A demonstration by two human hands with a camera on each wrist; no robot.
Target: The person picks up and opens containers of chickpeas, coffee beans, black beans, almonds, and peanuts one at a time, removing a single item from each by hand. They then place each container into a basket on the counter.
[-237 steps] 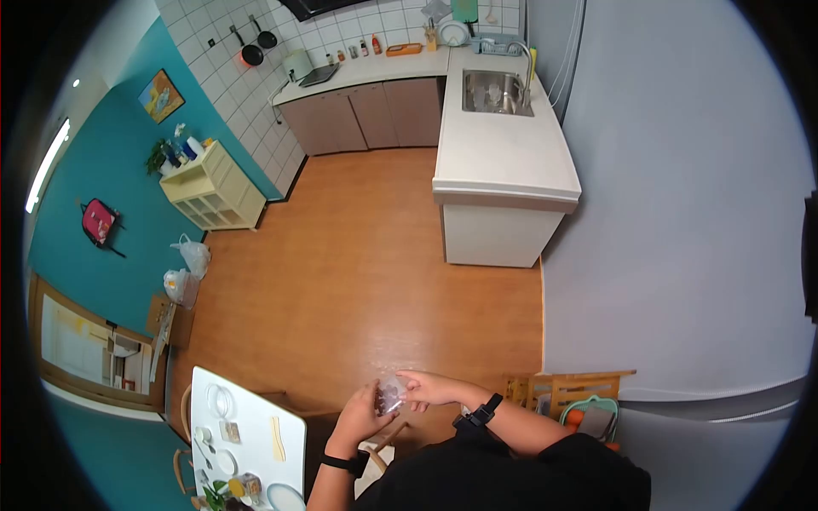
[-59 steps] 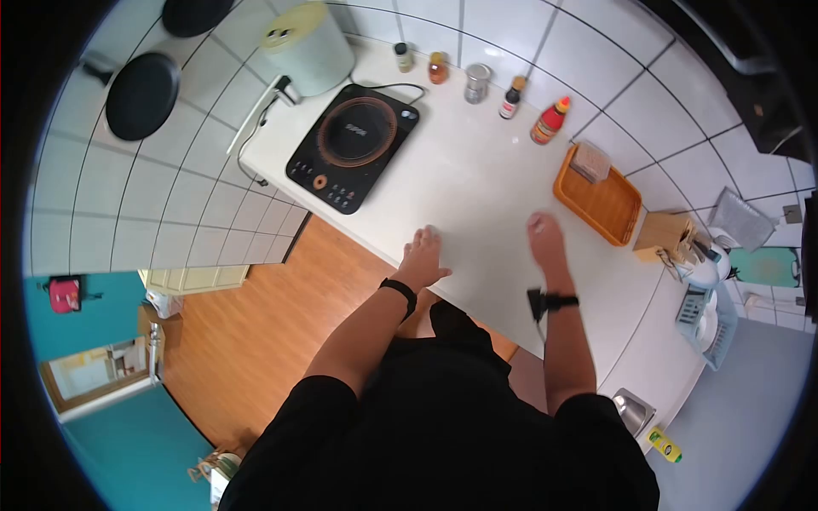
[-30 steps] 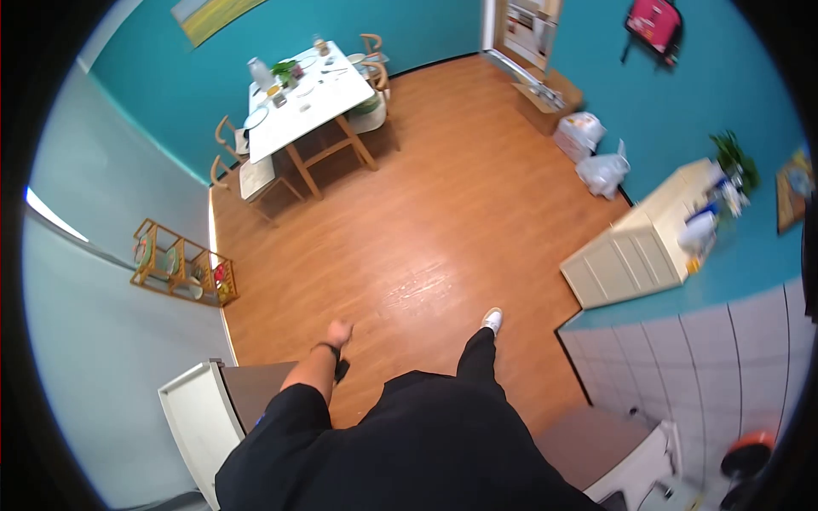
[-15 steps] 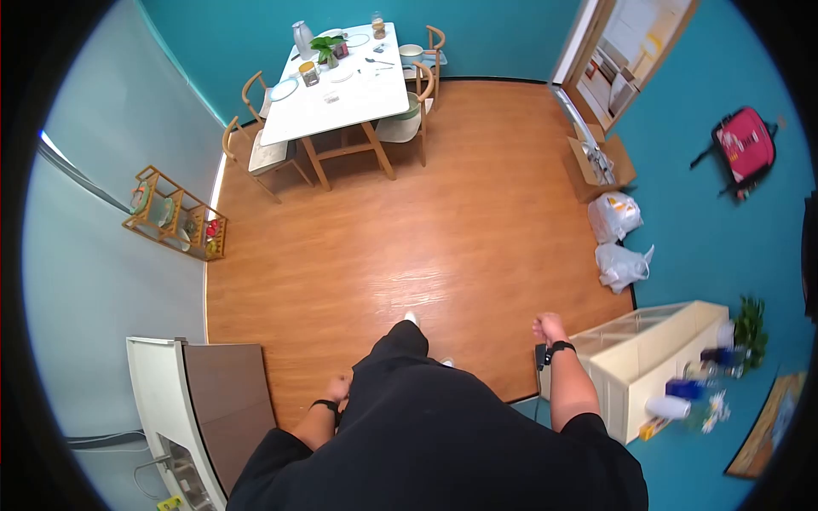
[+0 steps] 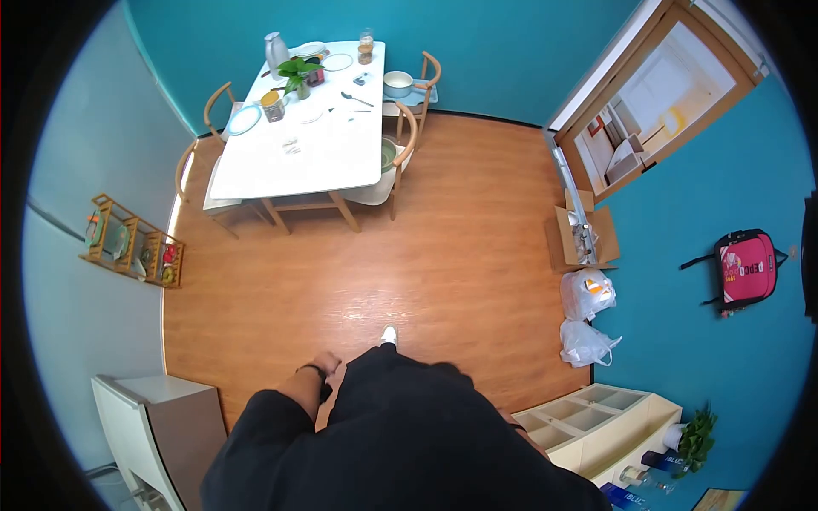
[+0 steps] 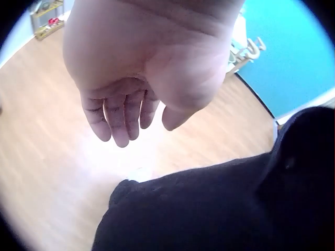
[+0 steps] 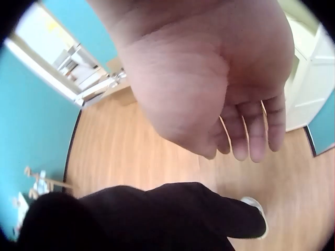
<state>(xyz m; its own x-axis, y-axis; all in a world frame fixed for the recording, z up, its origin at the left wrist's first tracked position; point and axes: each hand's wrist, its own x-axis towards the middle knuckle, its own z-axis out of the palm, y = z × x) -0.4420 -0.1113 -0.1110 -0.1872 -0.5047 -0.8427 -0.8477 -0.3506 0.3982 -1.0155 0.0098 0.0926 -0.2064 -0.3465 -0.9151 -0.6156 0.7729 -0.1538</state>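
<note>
My left hand (image 6: 141,68) hangs loosely with relaxed fingers in the left wrist view, holding nothing. In the head view the same hand (image 5: 326,363) is low beside the dark clothing, over the wooden floor. My right hand (image 7: 225,78) also hangs with loose fingers and a bare palm in the right wrist view. The body hides it in the head view, where only part of the right wrist (image 5: 520,428) shows. A white dining table (image 5: 341,166) stands ahead, well out of reach, bearing a jug (image 5: 276,56), a potted plant (image 5: 298,75), jars and plates.
Wooden chairs (image 5: 404,162) surround the table. At left is a bamboo shelf (image 5: 136,240), with a counter end (image 5: 183,426) nearer. Along the right wall are a cardboard box (image 5: 562,238), plastic bags (image 5: 588,294) and a cream cabinet (image 5: 613,417). Wooden floor (image 5: 452,247) stretches ahead.
Both hands held a clear plastic item earliest, then were over the kitchen counter beside an induction cooker. The view has since turned to the dining table, which appears closer; the right hand has dropped from head view.
</note>
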